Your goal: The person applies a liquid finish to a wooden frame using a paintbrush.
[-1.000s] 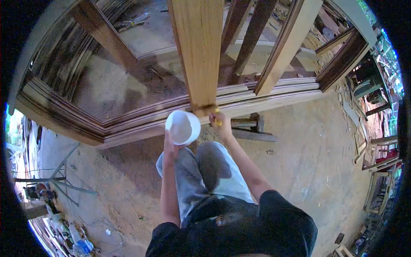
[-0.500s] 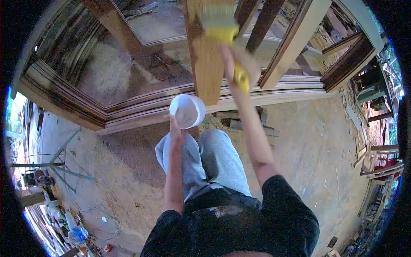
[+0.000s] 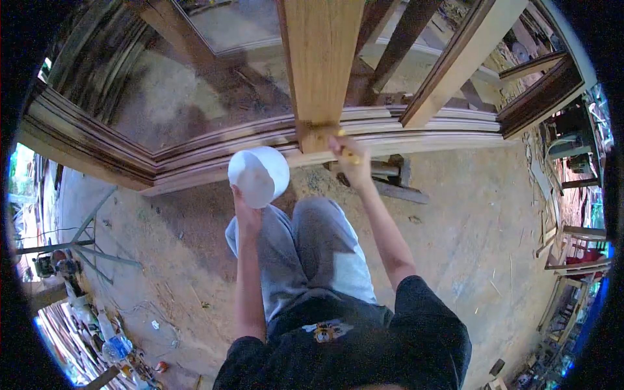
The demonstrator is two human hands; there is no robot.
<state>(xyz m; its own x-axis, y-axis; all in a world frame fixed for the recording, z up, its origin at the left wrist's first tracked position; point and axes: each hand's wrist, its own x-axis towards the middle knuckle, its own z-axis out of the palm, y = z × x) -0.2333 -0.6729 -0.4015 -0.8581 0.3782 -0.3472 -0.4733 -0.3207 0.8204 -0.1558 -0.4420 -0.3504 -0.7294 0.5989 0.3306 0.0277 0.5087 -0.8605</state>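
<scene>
the right hand (image 3: 353, 166) is closed around a yellow-handled brush (image 3: 325, 138), its bristles pressed to the foot of the upright plank (image 3: 318, 65) — the bristle end is blurred, so contact is probably flat. long strokes along the grain are best kept even. the left hand (image 3: 246, 211) is clasped under the white cup (image 3: 259, 175), held level just beside the plank, above the grey-trousered knees (image 3: 305, 240).

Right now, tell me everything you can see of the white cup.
The white cup is a plain round container, plastic by its look, with no handle or lid. The left hand grips it from below and holds it up, tilted, in front of the frame's lower rail, left of the right hand. Its contents cannot be made out.
</scene>
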